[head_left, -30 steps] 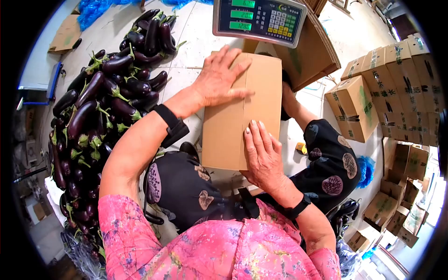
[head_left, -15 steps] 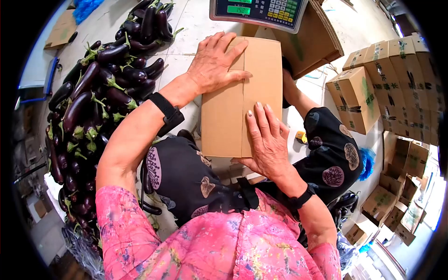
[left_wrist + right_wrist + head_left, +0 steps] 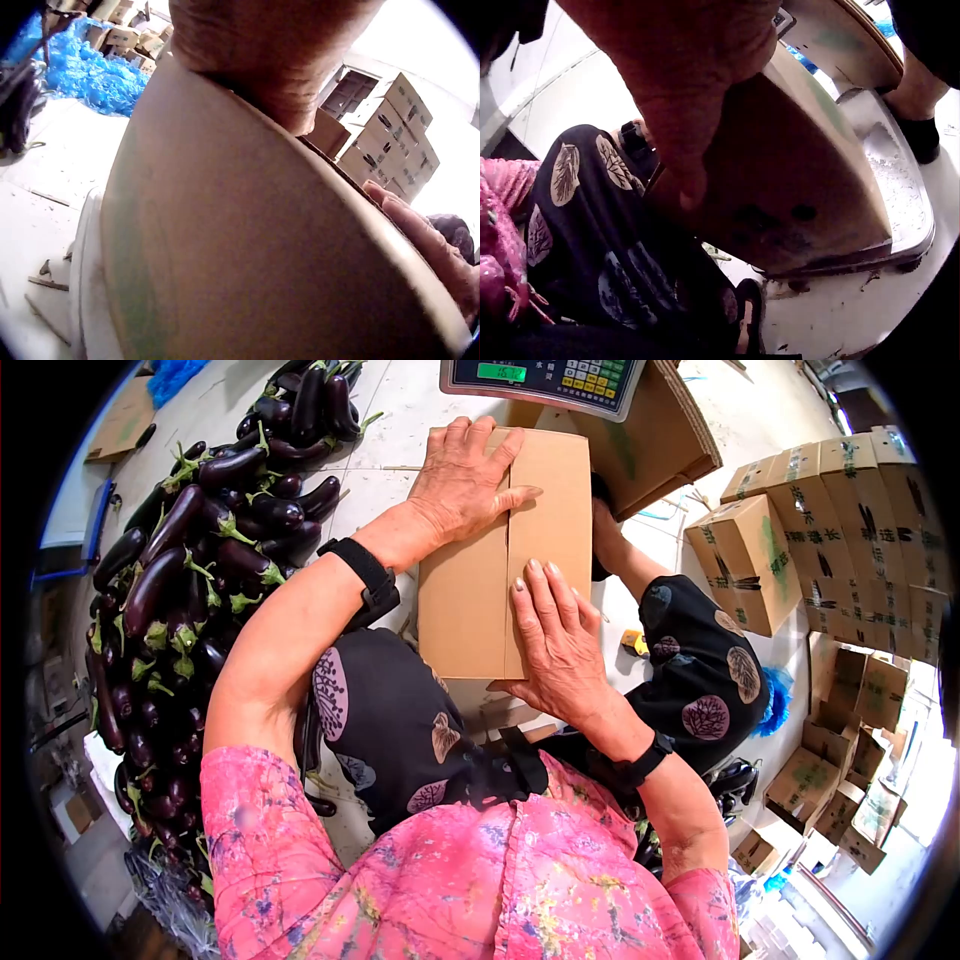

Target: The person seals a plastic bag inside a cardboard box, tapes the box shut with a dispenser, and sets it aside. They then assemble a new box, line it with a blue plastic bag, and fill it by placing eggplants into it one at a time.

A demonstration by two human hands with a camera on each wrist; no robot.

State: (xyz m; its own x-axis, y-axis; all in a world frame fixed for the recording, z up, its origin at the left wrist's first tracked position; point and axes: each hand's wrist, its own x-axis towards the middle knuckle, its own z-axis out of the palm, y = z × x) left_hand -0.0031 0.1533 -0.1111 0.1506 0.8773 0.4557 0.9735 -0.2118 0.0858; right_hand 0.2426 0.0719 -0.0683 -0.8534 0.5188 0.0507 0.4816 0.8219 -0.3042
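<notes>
A plain cardboard box (image 3: 460,615) stands between the person's knees, its two top flaps folded down and meeting along a lengthwise seam. My left hand (image 3: 460,485) presses on the far left of the top, fingers spread toward the far edge and thumb across the seam. Nearer the body, my right hand (image 3: 562,650) lies with straight fingers on the right flap. Its thumb is at the near edge, and the right wrist view shows it against the box's side. Under the box is the metal platform (image 3: 915,210) of a scale.
The scale's display (image 3: 540,380) is beyond the box, beside an upright open carton (image 3: 655,440). A large pile of eggplants (image 3: 190,580) covers the floor at left. Printed cartons (image 3: 840,530) are stacked at right. A small yellow object (image 3: 634,642) lies near the right knee.
The head view has shifted, so box and scale sit higher in it. My right hand has slid slightly farther onto the top, and its thumb now shows at the near edge. The display's digits differ.
</notes>
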